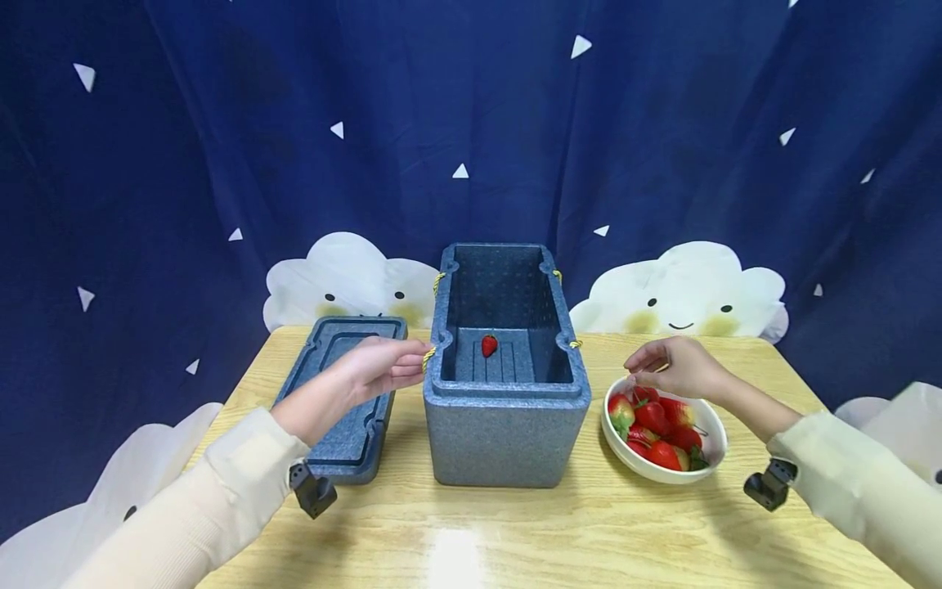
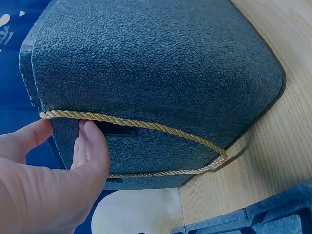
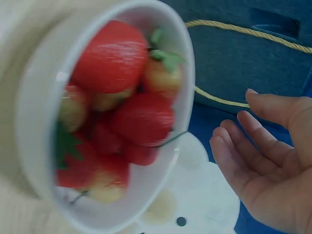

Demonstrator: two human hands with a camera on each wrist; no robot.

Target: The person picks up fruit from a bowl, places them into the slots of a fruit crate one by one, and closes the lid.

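An open blue-grey foam box [image 1: 508,442] stands mid-table with one strawberry [image 1: 489,346] on its floor. My left hand [image 1: 386,364] is at the box's left wall; in the left wrist view its fingertips [image 2: 88,129] touch the side by the yellow rope [image 2: 165,128], the thumb close to the rim. Over the back rim of a white bowl [image 1: 640,468] hovers my right hand [image 1: 680,368], fingers loosely bent and nothing between them. Several red strawberries [image 3: 112,58], some with yellowish ends and green leaves, fill the bowl.
Left of the box lies its blue-grey lid [image 1: 361,454] on the light wooden table [image 1: 508,532]. Behind the table hangs a dark blue curtain [image 1: 397,90] with white triangles and smiling clouds.
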